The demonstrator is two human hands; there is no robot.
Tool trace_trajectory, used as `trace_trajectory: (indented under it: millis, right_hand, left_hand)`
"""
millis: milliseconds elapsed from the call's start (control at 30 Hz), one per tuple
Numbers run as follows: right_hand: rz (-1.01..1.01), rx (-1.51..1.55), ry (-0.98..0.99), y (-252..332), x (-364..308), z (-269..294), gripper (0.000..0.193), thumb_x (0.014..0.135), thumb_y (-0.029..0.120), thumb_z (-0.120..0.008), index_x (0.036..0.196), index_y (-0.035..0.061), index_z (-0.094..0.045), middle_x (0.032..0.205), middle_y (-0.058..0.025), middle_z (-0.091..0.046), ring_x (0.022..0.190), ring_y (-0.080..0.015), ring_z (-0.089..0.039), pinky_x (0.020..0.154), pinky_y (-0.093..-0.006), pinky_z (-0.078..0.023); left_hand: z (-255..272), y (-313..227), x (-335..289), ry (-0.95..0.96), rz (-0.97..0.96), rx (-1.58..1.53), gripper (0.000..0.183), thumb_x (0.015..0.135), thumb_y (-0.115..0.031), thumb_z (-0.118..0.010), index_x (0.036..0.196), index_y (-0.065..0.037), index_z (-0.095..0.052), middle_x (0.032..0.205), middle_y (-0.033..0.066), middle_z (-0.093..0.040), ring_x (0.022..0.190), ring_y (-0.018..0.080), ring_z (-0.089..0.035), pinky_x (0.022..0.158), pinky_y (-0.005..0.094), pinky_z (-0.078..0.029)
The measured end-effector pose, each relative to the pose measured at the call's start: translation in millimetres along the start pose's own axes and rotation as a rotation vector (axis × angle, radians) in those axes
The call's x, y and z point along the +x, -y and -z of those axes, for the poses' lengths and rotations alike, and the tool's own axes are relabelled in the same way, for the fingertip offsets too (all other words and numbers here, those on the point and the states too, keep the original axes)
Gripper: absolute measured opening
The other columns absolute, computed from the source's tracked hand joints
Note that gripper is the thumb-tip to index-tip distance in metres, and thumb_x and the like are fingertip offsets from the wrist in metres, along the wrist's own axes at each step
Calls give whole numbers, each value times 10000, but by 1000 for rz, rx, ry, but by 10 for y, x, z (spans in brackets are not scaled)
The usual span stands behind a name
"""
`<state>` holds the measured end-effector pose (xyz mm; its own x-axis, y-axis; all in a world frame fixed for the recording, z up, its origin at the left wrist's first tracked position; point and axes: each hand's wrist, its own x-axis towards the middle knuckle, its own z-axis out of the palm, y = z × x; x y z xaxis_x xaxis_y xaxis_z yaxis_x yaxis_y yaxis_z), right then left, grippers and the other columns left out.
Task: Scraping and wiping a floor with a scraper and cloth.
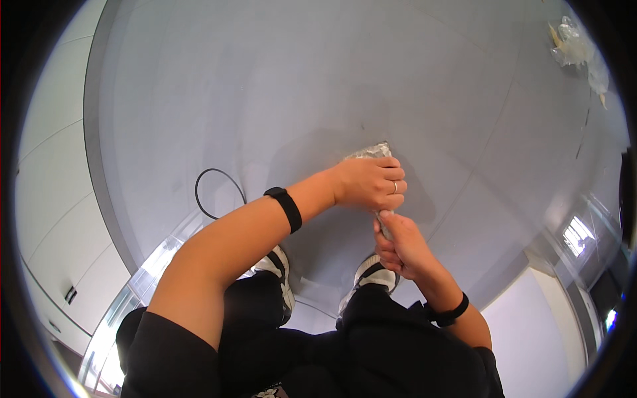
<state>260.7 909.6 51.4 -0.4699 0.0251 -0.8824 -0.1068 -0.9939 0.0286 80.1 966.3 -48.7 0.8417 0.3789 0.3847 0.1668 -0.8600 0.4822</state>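
My left hand is closed, knuckles up and a ring on one finger, around a crinkled silvery-grey piece of foil or plastic wrap. One edge of the wrap sticks out past the far side of this hand. Just below and touching it, my right hand grips a narrow end of what looks like the same wrap, thumb on top. Between the two hands only a sliver shows. Whether anything is inside the wrap is hidden. Both hands are held in front of me above the grey floor.
A dark cable loops on the left near clear panels. White cabinets line the left side. Crumpled clear plastic lies far right. My shoes stand below my hands. A white panel is at lower right.
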Motion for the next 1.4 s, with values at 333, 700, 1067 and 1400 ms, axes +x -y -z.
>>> trace_trajectory:
  millis: [333, 700, 1067, 1400]
  right_hand:
    - [27, -33, -104, -74, -20, 39, 313, 1087, 391, -486, 967, 104, -513, 576, 47, -328, 405, -79, -256, 349, -264, -203]
    - [114, -110, -99, 82, -85, 33, 324, 1110, 406, -481, 987, 108, -514, 569, 64, -312, 399, -62, -237, 350, -256, -191]
    - [106, -138, -168, -7, -134, 20, 351, 1114, 403, -483, 973, 84, -515, 562, 43, -348, 387, -70, -278, 339, -269, -231]
    - [208, -70, -81, 35, 38, -3, 355, 1105, 421, -495, 982, 89, -523, 557, 42, -347, 392, -70, -278, 349, -258, -218]
  left_hand:
    - [12, 93, 87, 14, -79, -9, 160, 777, -211, -670, 729, -142, -535, 823, 3, -568, 894, 213, -592, 956, 350, -479]
    - [30, 81, 166, -105, 17, 57, 173, 736, -200, -678, 678, -147, -524, 785, -22, -561, 880, 196, -587, 941, 333, -479]
    - [-27, -44, 177, -149, 43, 56, 244, 795, -208, -722, 672, -142, -522, 788, -18, -567, 868, 192, -580, 931, 339, -503]
    - [4, 142, 122, -46, -11, 162, 272, 848, -260, -727, 691, -136, -543, 809, -15, -584, 891, 213, -588, 943, 357, -497]
